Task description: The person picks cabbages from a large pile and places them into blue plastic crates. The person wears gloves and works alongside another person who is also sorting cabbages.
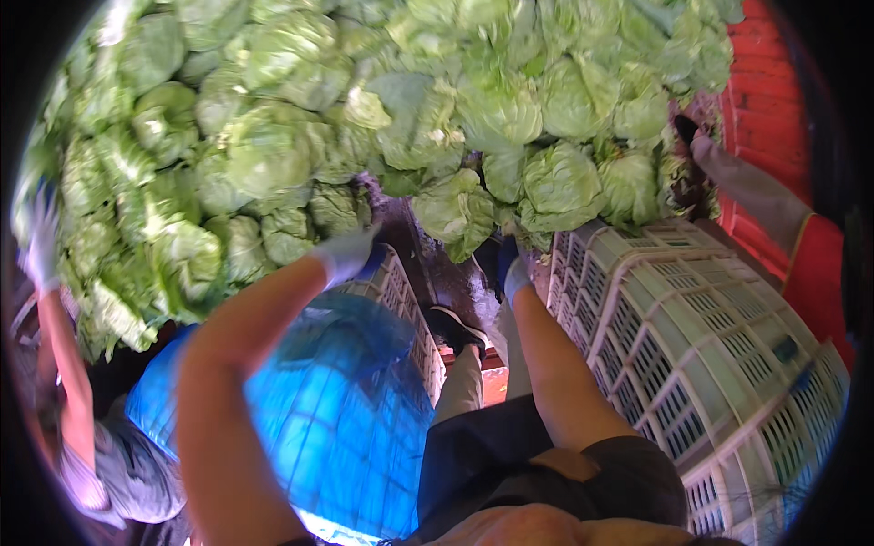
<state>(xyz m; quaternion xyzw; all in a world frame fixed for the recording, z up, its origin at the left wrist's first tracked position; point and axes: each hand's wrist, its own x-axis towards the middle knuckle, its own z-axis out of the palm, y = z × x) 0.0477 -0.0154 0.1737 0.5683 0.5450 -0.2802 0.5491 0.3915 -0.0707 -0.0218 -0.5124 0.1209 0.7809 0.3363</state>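
Observation:
My left hand [349,256], in a white glove with a dark blue palm, is over the top rim of a plastic crate [411,323] lined with blue film [319,400]. Its fingers stretch forward and appear to hold nothing. My right hand [515,271], gloved the same way, reaches forward beside the pale crates. Dark shadow and blur hide its fingers. Just ahead of both hands rises a big heap of green cabbages [282,150]. One loose-leaved cabbage [452,211] sits at the heap's front edge between my hands, another cabbage [562,187] to its right.
Pale slatted crates [669,309] stand at my right. A co-worker's gloved hand [42,238] touches the heap at far left. Another person's limb in grey cloth [751,191] shows by a red wall [769,109]. My shoe [452,329] is on the floor between the crates.

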